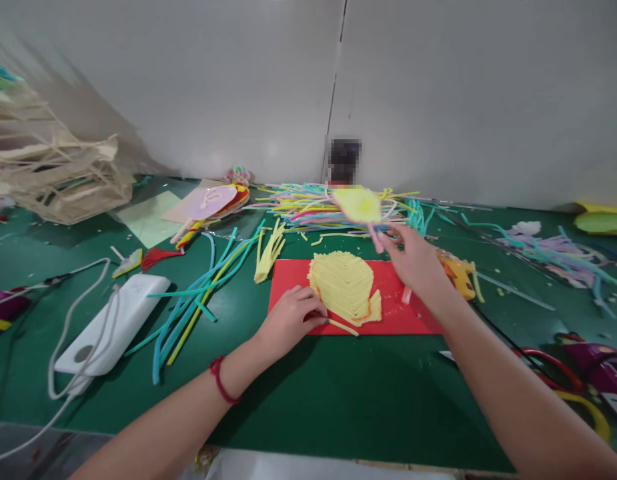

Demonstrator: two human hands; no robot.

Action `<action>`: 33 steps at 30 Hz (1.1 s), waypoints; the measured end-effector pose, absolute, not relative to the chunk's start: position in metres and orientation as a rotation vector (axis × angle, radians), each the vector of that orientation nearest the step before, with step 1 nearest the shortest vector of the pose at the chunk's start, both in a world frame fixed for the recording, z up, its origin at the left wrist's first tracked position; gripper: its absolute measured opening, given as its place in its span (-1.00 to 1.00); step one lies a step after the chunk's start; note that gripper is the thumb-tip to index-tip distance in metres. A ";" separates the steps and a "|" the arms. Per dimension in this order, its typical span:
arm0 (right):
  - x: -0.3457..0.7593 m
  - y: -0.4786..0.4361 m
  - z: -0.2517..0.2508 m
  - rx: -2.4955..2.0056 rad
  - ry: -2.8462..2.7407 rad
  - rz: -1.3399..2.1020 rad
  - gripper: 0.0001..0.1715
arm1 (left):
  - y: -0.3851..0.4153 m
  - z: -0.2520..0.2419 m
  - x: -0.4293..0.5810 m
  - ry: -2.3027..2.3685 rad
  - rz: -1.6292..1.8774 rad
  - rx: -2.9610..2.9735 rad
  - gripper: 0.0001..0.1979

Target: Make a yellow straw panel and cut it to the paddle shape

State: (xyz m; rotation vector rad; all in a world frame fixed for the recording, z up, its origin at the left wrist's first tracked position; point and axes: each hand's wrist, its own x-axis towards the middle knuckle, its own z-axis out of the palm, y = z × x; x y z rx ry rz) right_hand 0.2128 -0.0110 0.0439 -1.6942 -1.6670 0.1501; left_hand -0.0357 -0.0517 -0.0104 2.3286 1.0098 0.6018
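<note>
My left hand (291,320) rests at the left of a red sheet (418,320), its fingertips pinched on one end of a short yellow pipe cleaner (344,327). Beside it on the sheet lies a leaf-shaped panel of yellow pipe cleaners (341,283) in slanting rows, with a small separate yellow piece (374,308) at its lower right. My right hand (413,260) is closed at the pink handle of a small yellow fan (359,204), which looks slightly blurred. The fan is over a heap of coloured pipe cleaners (298,213).
A white power bank (113,327) with a cable and loose blue-green pipe cleaners (188,300) lie left. A yellow bundle (271,253) stands nearer the sheet. Right are an orange object (458,277), red-handled scissors (553,367) and a purple tool (598,373). A wall borders the back.
</note>
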 end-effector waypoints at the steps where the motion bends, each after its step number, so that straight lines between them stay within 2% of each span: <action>1: 0.213 -0.017 0.033 -1.642 -1.766 0.054 -0.55 | -0.052 -0.010 -0.036 1.009 0.597 2.333 -0.97; 4: 0.212 -0.044 0.005 -1.558 -1.996 -0.003 -0.56 | -0.052 -0.009 -0.035 1.003 0.588 2.378 -0.94; 10: 0.219 -0.072 -0.026 -1.612 -2.086 -0.114 -0.55 | -0.049 -0.005 -0.027 1.009 0.595 2.552 -0.92; 16: 0.216 -0.059 -0.027 -1.668 -2.122 -0.327 -0.51 | -0.047 -0.004 -0.024 1.057 0.619 2.592 -0.91; 19: 0.212 -0.059 -0.019 -1.661 -2.113 -0.298 -0.55 | -0.048 -0.003 -0.023 1.063 0.601 2.619 -0.92; 22: 0.211 -0.064 -0.012 -1.717 -1.983 -0.126 -0.57 | -0.048 -0.005 -0.023 1.083 0.583 2.613 -0.93; 26: 0.213 -0.067 -0.005 -1.835 -1.644 0.405 -0.54 | -0.046 -0.009 -0.023 1.087 0.596 2.558 -0.86; 30: 0.214 -0.060 0.008 -1.823 -1.323 0.931 -0.43 | -0.044 -0.010 -0.024 1.045 0.595 2.508 -0.92; 33: 0.212 -0.053 0.021 -1.774 -1.177 1.168 -0.35 | -0.044 -0.010 -0.024 1.046 0.596 2.475 -0.94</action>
